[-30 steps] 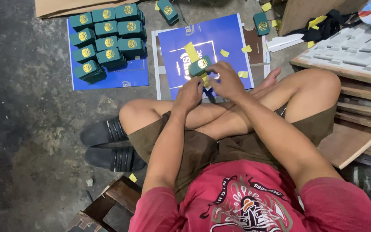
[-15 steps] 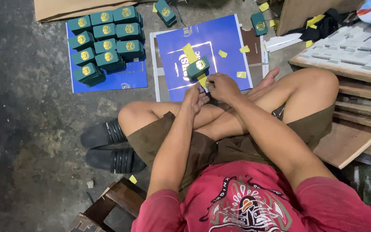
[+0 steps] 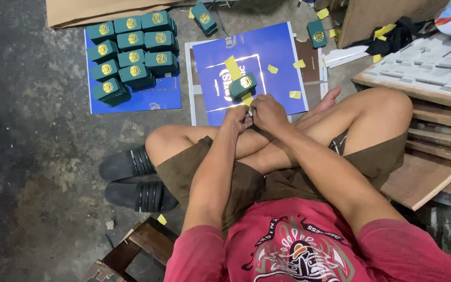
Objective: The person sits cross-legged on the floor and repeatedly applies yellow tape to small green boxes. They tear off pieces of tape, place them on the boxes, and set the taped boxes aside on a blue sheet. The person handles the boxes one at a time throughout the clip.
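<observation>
Green box: small box (image 3: 242,85) with a gold emblem sits on the blue sheet (image 3: 267,57) at 12 o'clock from the hands, touching a yellow strip (image 3: 233,67).
Left hand: left hand (image 3: 237,118) has its fingers pinched shut on something small; what it is cannot be told.
Right hand: right hand (image 3: 268,112) is curled tight against the left, at the same small piece.
Change: both hands have drawn back toward the knees since a second ago, leaving the box free on the sheet.
Meaning: the work now seems to be on the pinched piece, not the box.
Stack: finished-looking green boxes (image 3: 131,52) lie at 10 o'clock.
Sandals: black pair (image 3: 131,180) at 8 o'clock on the concrete floor (image 3: 32,156).
</observation>
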